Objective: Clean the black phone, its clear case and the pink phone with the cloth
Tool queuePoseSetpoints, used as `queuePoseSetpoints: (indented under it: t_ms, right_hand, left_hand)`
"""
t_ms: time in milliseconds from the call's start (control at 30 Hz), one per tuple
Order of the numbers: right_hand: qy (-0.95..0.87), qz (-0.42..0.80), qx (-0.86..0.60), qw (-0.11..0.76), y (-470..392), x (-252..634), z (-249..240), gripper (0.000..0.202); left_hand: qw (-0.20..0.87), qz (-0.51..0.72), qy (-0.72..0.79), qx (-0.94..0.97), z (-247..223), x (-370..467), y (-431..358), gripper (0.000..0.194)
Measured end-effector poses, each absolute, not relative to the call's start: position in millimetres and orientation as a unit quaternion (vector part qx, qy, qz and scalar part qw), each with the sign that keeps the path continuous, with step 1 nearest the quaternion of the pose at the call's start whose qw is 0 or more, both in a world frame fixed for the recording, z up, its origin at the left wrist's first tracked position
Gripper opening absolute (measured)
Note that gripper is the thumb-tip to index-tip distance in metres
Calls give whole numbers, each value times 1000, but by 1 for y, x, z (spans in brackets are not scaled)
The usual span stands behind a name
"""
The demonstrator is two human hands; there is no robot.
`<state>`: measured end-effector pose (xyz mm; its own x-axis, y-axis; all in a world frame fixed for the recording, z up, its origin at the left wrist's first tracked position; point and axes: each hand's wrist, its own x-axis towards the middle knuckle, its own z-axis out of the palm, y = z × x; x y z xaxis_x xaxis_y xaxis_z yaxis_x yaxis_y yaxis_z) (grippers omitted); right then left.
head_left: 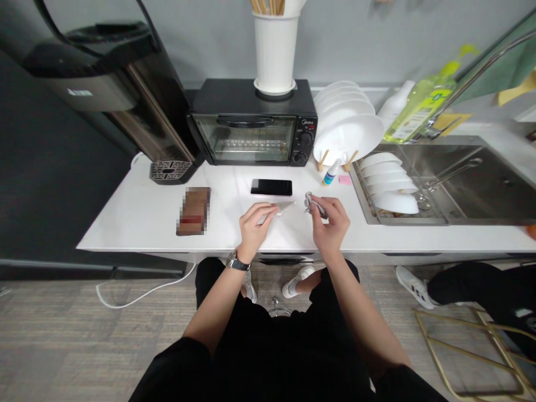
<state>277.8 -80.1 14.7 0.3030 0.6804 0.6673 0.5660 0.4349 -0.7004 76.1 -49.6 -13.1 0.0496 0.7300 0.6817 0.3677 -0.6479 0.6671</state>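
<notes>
Hands work apart at the front edge of the white counter (138, 215). Your left hand (255, 220) pinches one end of a clear film (285, 206), which lies nearly flat on the counter and points toward your other hand. Your right hand (331, 220) is closed round a small crumpled grey cloth (313, 204), held just above the surface, close to the film's free end but not touching it as far as I can tell.

A black phone (271, 187) lies screen-up just behind the film, untouched, in front of the toaster oven (251, 131). A small spray bottle (330, 173) and a pink note (344, 180) stand to its right, near the rack of white plates (347, 125).

By my reading, you are at the preparing stage: cloth and film are in hand, the phone is not yet handled. Any move toward the phone calls for a steady pinch on the film, keeping it off the cloth.
</notes>
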Motion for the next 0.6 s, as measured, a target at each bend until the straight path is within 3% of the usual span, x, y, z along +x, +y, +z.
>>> queuePoseSetpoints:
  t_ms: [600]
  right_hand:
    - [-742,3,-383,550,-97,235,18,47]
  left_hand:
    - [189,550,394,711,-30,74,-49,28]
